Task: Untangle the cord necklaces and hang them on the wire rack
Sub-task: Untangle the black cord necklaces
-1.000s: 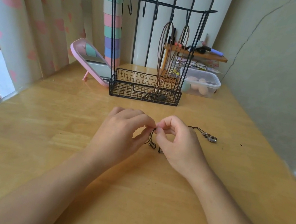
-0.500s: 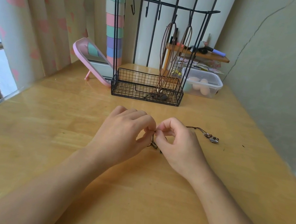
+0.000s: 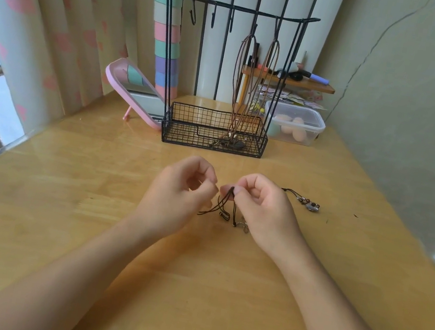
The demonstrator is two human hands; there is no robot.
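Observation:
A black cord necklace (image 3: 225, 207) lies tangled on the wooden table (image 3: 60, 211) between my hands. My right hand (image 3: 264, 206) pinches its strands at thumb and forefinger, lifting them slightly. My left hand (image 3: 181, 190) is curled just left of the strands; whether it holds a strand I cannot tell. The cord runs behind my right hand to a beaded metal pendant (image 3: 311, 206) on the table. Behind stands the black wire rack (image 3: 222, 80) with hooks; two brown cord necklaces (image 3: 247, 84) hang from its right hooks, their pendants resting in the basket.
A pink tilted mirror (image 3: 130, 88) leans left of the rack. A clear plastic box (image 3: 297, 123) sits behind it on the right, below a small wooden shelf (image 3: 289, 80). Curtains and a window flank the left; a wall runs along the right.
My hands have drawn slightly apart, and the cord strands now show between them, hanging from my right fingertips. The view has shifted a little.

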